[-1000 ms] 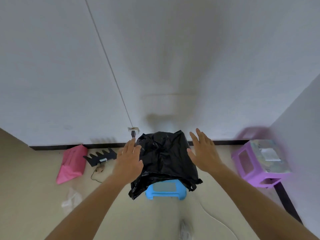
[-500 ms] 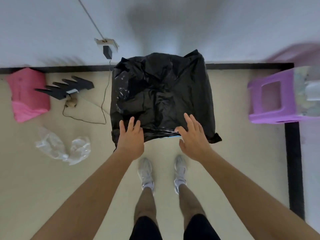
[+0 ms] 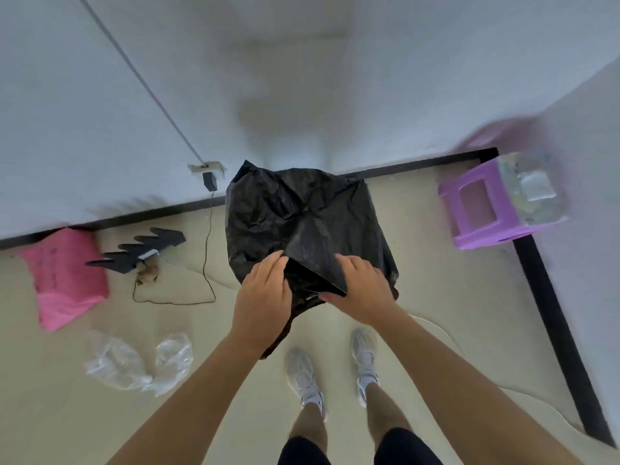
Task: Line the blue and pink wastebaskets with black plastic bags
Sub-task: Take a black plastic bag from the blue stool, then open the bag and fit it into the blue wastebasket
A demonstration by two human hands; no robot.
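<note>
A crumpled black plastic bag (image 3: pixel 302 213) is draped over something on the floor by the wall and hides it completely; no blue shows. My left hand (image 3: pixel 263 293) grips the bag's near edge on the left. My right hand (image 3: pixel 360 290) holds the near edge on the right, where a flap of the bag is folded up between the two hands. The pink wastebasket (image 3: pixel 63 276) lies on its side on the floor at the far left, unlined.
A black zigzag object (image 3: pixel 141 248) and a thin black cord (image 3: pixel 208 243) from a wall plug lie left of the bag. Clear plastic bags (image 3: pixel 134 359) sit on the floor near left. A purple stool (image 3: pixel 479 213) stands at the right. My feet (image 3: pixel 332 364) are just below the bag.
The hands moved from resting flat at the bag's near edge to gripping it, and a flap of the bag has lifted between them. The view tilted slightly.
</note>
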